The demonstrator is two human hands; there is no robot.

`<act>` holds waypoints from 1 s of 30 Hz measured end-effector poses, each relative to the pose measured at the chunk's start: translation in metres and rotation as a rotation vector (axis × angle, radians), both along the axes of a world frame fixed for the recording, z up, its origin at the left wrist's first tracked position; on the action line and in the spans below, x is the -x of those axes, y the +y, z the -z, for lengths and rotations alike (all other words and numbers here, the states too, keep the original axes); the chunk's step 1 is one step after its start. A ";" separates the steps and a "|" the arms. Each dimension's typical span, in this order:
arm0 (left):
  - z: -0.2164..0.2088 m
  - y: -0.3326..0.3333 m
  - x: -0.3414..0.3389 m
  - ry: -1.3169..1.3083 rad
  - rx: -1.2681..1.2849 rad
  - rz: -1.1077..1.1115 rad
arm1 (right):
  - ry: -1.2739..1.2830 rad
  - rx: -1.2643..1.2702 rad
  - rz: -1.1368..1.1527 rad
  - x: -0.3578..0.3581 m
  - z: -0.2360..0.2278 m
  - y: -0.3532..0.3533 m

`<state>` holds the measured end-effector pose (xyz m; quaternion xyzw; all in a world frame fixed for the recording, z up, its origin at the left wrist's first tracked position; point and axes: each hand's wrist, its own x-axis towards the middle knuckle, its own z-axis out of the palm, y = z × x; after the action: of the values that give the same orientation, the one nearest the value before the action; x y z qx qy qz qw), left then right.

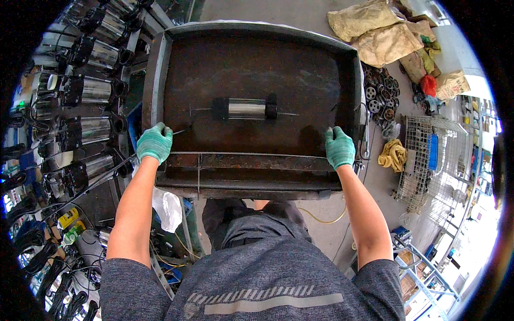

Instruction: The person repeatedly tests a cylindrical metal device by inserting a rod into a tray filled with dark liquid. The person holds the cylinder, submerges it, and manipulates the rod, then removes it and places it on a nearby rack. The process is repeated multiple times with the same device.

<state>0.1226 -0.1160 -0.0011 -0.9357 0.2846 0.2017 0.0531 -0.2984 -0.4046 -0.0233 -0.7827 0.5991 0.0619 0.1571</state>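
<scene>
A motor rotor-like cylinder (246,108), shiny metal in the middle with black ends, lies crosswise in a deep dark metal tray (257,64). Thin shafts stick out from both its ends. Green knitted gloves cover both hands. At the tray's left wall, the fingers of my left hand (155,143) are closed on a thin rod (180,131) that points inward over the tray. By the right wall is my right hand (340,148), its fingers curled together; what they hold, if anything, is hidden. Neither hand touches the cylinder.
A metal crossbar (251,161) spans the tray's near side. Racks of similar metal cylinders (96,91) line the left. On the right lie sacks (385,43), a heap of dark round parts (380,93), a yellow cloth (393,155) and a wire cage (428,160).
</scene>
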 end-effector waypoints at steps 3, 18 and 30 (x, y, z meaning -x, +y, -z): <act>-0.001 0.001 0.001 -0.011 0.006 -0.001 | 0.014 0.005 0.000 0.000 0.001 0.000; 0.001 0.001 0.001 -0.002 0.009 0.001 | -0.014 0.019 -0.012 0.002 0.003 -0.001; 0.006 0.007 0.007 -0.120 0.156 0.122 | 0.003 -0.009 0.000 0.004 0.002 -0.004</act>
<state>0.1155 -0.1092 -0.0073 -0.9283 0.3521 0.1189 0.0092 -0.3020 -0.4082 -0.0251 -0.7820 0.5988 0.0657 0.1597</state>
